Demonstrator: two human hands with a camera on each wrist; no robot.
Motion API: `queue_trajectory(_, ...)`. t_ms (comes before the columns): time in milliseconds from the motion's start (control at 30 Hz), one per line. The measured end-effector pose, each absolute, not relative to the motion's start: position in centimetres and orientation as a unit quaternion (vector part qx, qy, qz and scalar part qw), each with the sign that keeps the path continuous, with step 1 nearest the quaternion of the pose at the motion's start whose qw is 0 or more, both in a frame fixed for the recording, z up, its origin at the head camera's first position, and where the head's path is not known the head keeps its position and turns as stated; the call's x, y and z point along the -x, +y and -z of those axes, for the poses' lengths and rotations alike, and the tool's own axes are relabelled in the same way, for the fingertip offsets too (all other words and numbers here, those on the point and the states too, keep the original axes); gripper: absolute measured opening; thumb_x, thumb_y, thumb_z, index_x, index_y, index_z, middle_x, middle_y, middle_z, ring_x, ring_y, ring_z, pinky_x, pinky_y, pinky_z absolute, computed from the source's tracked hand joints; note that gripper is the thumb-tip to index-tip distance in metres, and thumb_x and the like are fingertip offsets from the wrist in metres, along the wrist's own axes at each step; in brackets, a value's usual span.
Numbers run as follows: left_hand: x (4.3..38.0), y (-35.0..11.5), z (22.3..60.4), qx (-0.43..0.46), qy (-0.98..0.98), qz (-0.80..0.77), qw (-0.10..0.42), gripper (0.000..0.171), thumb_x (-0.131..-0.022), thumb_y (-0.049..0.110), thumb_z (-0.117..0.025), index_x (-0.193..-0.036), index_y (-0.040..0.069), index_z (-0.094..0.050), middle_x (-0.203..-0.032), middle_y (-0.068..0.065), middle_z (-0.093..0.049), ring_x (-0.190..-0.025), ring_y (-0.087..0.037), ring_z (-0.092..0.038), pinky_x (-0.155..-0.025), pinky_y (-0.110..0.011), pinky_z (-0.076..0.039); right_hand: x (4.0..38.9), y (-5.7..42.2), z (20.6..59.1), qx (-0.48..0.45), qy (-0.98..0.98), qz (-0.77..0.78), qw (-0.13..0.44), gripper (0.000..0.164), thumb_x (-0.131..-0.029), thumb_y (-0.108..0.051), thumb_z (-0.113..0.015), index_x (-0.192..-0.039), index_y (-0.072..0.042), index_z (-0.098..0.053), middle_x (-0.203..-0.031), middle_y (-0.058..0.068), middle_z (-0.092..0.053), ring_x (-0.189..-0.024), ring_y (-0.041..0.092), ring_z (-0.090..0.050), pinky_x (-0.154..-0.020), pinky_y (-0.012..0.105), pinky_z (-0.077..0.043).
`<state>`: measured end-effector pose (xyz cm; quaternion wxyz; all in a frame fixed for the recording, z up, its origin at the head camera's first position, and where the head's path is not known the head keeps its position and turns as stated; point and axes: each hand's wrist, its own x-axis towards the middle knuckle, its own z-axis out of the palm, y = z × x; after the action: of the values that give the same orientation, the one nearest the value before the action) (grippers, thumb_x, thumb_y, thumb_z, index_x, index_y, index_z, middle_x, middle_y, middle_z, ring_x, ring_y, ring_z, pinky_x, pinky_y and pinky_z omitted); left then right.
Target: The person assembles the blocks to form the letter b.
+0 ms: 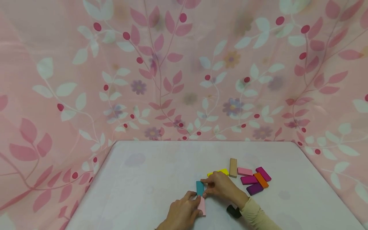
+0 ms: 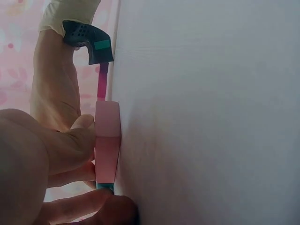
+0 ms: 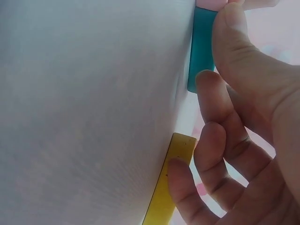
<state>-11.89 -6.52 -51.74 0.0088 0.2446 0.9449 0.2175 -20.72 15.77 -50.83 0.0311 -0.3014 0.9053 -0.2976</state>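
A teal block (image 1: pixel 200 188) and a pale pink block (image 1: pixel 202 207) lie end to end on the white table. My left hand (image 1: pixel 184 210) holds the pink block, its thumb near the close end and a finger by the seam. In the left wrist view the pink block (image 2: pixel 107 140) stands on the surface with the teal one just beyond. My right hand (image 1: pixel 221 187) pinches the teal block between thumb and index finger. The right wrist view shows the teal block (image 3: pixel 202 51) at those fingertips, while another finger of that hand overlaps a yellow block (image 3: pixel 171 183).
Right of the hands lie a tan block (image 1: pixel 233 167), a pink block (image 1: pixel 245 171), magenta blocks (image 1: pixel 263 174), an orange block (image 1: pixel 261 180) and a purple block (image 1: pixel 254 189). A black wrist device (image 1: pixel 234 211) sits under the right wrist. A floral cloth (image 1: pixel 184 80) hangs behind the table.
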Motion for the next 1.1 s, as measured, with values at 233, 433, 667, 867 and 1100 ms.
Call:
queue_trajectory(233, 11.88, -6.46, 51.62, -0.248, 0.945, -0.212, 0.014, 0.051, -0.094, 0.042, -0.079, -0.138, 0.016, -0.073, -0.133, -0.003, -0.068, -0.077, -0.01, -0.067, -0.059, -0.027, -0.047, 20.63, 15.78, 50.78, 0.308, 0.904, 0.296, 0.027, 0.057, -0.077, -0.039, -0.093, -0.121, -0.006, -0.08, -0.065, -0.016, -0.053, -0.068, -0.001, -0.044, -0.061, 0.02, -0.04)
queue_trajectory(433, 11.89, -6.49, 51.4, -0.25, 0.945, -0.21, 0.015, 0.051, -0.094, 0.042, -0.079, -0.138, 0.015, -0.073, -0.134, -0.001, -0.069, -0.083, -0.012, -0.07, -0.06, -0.028, -0.049, 20.65, 15.91, 50.81, 0.303, 0.906, 0.294, 0.032, 0.057, -0.078, -0.04, -0.092, -0.121, -0.006, -0.081, -0.065, -0.016, -0.053, -0.068, 0.0, -0.045, -0.062, 0.02, -0.04)
queue_trajectory(667, 12.13, -6.82, 51.51, -0.266, 0.941, -0.21, 0.002, 0.052, -0.094, 0.043, -0.079, -0.137, 0.014, -0.073, -0.132, -0.002, -0.07, -0.087, -0.014, -0.072, -0.062, -0.03, -0.052, 20.7, 16.07, 50.83, 0.301, 0.908, 0.288, 0.042, 0.059, -0.077, -0.042, -0.094, -0.123, -0.009, -0.08, -0.062, -0.017, -0.051, -0.067, 0.0, -0.046, -0.062, 0.02, -0.039)
queue_trajectory(867, 12.3, -7.07, 51.68, -0.276, 0.936, -0.217, -0.001, 0.051, -0.095, 0.041, -0.078, -0.138, 0.014, -0.073, -0.133, -0.002, -0.071, -0.092, -0.014, -0.073, -0.064, -0.031, -0.053, 20.67, 16.02, 50.86, 0.301, 0.91, 0.282, 0.042, 0.06, -0.076, -0.042, -0.095, -0.123, -0.009, -0.081, -0.062, -0.017, -0.051, -0.066, -0.001, -0.046, -0.061, 0.02, -0.039)
queue_trajectory(1100, 12.29, -7.21, 51.65, -0.282, 0.936, -0.21, -0.004, 0.05, -0.094, 0.039, -0.079, -0.137, 0.013, -0.073, -0.133, -0.004, -0.073, -0.108, -0.02, -0.074, -0.074, -0.037, -0.06, 20.52, 15.91, 50.63, 0.288, 0.913, 0.285, 0.055, 0.058, -0.077, -0.041, -0.095, -0.123, -0.009, -0.081, -0.062, -0.016, -0.052, -0.066, 0.001, -0.046, -0.06, 0.02, -0.038)
